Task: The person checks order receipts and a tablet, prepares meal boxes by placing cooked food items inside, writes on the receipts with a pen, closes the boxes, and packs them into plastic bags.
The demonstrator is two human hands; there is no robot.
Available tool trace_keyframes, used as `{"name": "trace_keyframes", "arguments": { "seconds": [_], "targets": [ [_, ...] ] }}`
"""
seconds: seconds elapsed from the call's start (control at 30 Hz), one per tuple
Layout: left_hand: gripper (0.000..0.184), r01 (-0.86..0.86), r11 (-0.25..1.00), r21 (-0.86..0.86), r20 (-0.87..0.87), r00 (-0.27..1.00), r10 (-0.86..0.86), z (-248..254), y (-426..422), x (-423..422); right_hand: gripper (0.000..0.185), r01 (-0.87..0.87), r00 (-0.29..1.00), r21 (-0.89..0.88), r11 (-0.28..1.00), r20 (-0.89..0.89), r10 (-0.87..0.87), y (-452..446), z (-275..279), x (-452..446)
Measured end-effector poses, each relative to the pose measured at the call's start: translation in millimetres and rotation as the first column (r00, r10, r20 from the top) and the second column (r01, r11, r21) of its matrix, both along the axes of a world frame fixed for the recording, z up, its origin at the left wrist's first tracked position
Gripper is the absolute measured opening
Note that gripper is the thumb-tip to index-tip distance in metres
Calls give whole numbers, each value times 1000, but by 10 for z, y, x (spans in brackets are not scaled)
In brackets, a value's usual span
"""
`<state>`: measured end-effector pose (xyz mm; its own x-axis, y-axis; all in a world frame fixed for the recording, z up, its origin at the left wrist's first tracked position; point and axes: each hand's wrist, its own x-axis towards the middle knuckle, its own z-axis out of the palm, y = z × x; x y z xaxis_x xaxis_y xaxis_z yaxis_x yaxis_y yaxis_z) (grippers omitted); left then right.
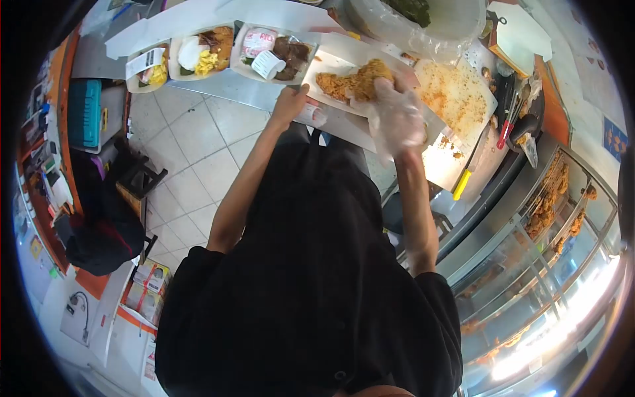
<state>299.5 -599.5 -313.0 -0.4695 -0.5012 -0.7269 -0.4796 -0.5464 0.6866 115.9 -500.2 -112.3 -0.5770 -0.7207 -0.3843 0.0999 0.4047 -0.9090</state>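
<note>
My left hand [291, 106] is bare and closed at the near left corner of an open white box [325, 61], its fingertips on the box's edge. Inside that box lies breaded fried chicken [344, 86]. Over the box's right part, my right hand [398, 119] wears a clear plastic glove, with its fingers closed round the right end of the chicken. To the left stand three open boxes of food: one with dark meat [291, 56] and a wrapped rice portion [258, 42], one with white rice [190, 54] and yellow food, one partly under a label [145, 63].
A crumb-covered board [456, 92] and a yellow-handled knife [462, 184] lie to the right, near red-handled tongs [505, 132]. Above is a plastic-lined tub [423, 30]. A glass cabinet [529, 264] with fried chicken stands lower right. Another person [106, 238] is at the left.
</note>
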Motion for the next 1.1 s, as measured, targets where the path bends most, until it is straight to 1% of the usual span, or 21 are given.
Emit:
{"name": "trace_keyframes", "arguments": {
  "seconds": [0.03, 0.07, 0.1, 0.2, 0.23, 0.33, 0.37, 0.4, 0.43, 0.47, 0.53, 0.6, 0.63, 0.67, 0.73, 0.8, 0.83, 0.87, 0.9, 1.0, 1.1],
  "targets": [
    [53, -1, 1000, 14, -3, 1000, 1, 128, 1, -8, 30, 139, 963, -97, 986, 244, -111, 75, 162, 12],
    [53, 1, 1000, 24, -6, 1000, -1, 171, 2, -14, 33, 304, 859, -172, 937, 475, -192, 108, 319, 69],
    [53, -5, 1000, 25, -20, 1000, 5, 101, 16, -2, 35, 477, 696, -205, 855, 682, -225, 136, 450, 111],
    [52, 8, 995, 100, 52, 999, -13, 196, -22, -32, 41, 433, 793, -91, 897, 512, -330, 202, 720, 115],
    [52, -17, 993, 115, 44, 999, 12, 202, -17, -44, 45, 417, 812, -120, 901, 495, -309, 291, 651, 75],
    [51, -28, 992, 123, 57, 998, 21, 209, -20, -55, 41, 541, 836, -138, 829, 191, -514, 381, 668, -198],
    [50, -15, 995, 95, 46, 999, 10, 182, -43, -26, 40, 432, 900, 50, 900, -79, -428, 417, 662, -487],
    [50, -3, 998, 70, 37, 999, 1, 131, -55, -6, 40, 345, 913, 264, 901, -319, -256, 455, 615, -869],
    [49, 13, 999, 53, 26, 1000, -14, 93, -25, 19, 40, 249, 871, 490, 835, -491, 28, 469, 516, -1178],
    [49, -3, 998, 68, 28, 1000, 1, 110, -8, 8, 41, 210, 754, 691, 691, -564, 335, 482, 371, -1518],
    [49, -32, 994, 102, 39, 999, 29, 237, -16, -37, 47, 112, 704, 833, 542, -452, 548, 708, -327, -2244],
    [48, -31, 998, 63, 57, 998, 28, 262, -32, -91, 47, 285, 509, 738, 612, -658, 555, 696, -295, -2162],
    [47, -33, 999, 19, 57, 998, 32, 223, -35, -79, 51, 241, 369, 607, 757, -779, 508, 697, -256, -2157],
    [47, -29, 1000, -11, 65, 997, 30, 196, 23, -26, 48, 344, 464, 512, 787, -821, 332, 504, 50, -1780],
    [47, -75, 994, 83, 63, 996, 70, 232, 31, -48, 39, 315, 660, 468, 826, -733, 164, 340, 192, -1291],
    [48, -145, 982, 120, 68, 988, 137, 231, 58, -85, 26, 16, 774, 735, 678, -439, 457, 20, 114, -609],
    [48, -156, 980, 127, 83, 986, 146, 229, 68, -80, 28, -157, 739, 582, 798, -466, 486, 37, -58, -212],
    [48, -166, 977, 134, 94, 984, 154, 218, 79, -77, 27, -250, 532, 694, 676, -485, 694, -10, -473, 42],
    [48, -176, 974, 139, 104, 981, 162, 204, 90, -84, 28, -266, 454, 706, 657, -509, 731, -45, -849, 200],
    [48, -62, 998, 5, 183, 981, 60, 113, 131, -65, 29, -236, 467, 696, 678, -531, 707, -113, -1509, 457],
    [47, -189, 982, -12, 178, 966, 188, 195, 190, -139, 30, -258, 511, 685, 682, -502, 698, -141, -1712, 462]
  ]
}}
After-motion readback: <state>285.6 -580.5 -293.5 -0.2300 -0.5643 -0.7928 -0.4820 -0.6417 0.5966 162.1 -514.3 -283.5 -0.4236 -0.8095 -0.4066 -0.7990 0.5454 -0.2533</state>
